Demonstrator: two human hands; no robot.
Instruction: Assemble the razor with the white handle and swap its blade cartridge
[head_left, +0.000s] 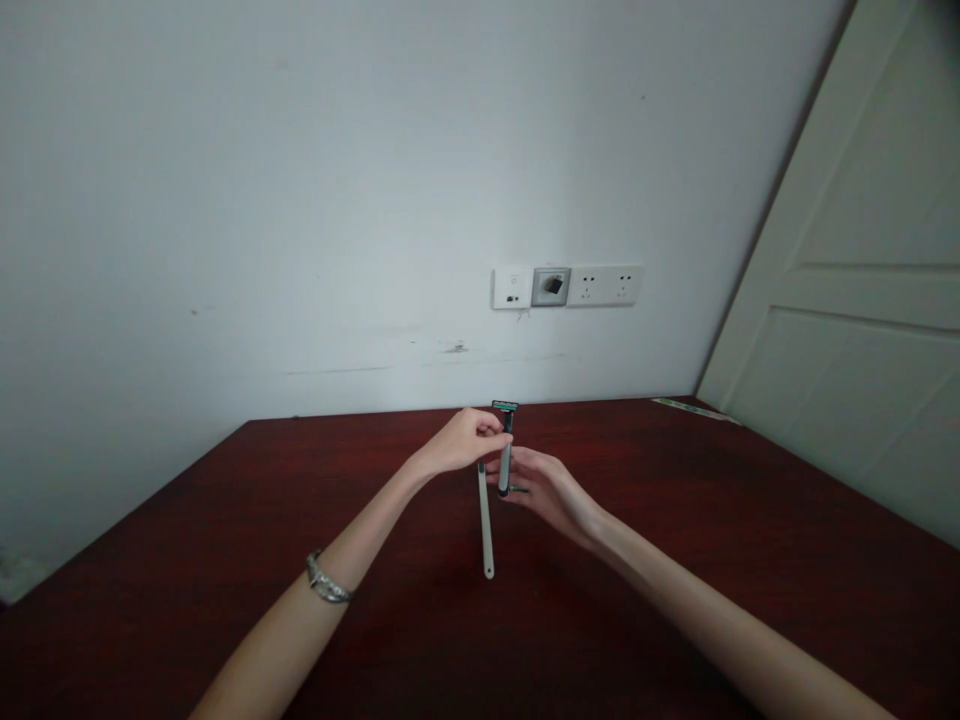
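Observation:
My left hand pinches a razor by its neck, between thumb and fingers. The razor stands nearly upright above the table, its black and green head on top and its grey handle pointing down. Close behind the handle's lower end is my right hand, palm turned inward, its fingers partly hidden by the razor. Between its thumb and fingers shows a small, thin, dark strip, too small to name. Below the hands lies a slim, pale handle with a hole at its near end; its far end is hidden by the hands.
The dark red table reaches back to a white wall with sockets and a switch panel. A pale door stands on the right. A printed strip lies at the table's back right edge.

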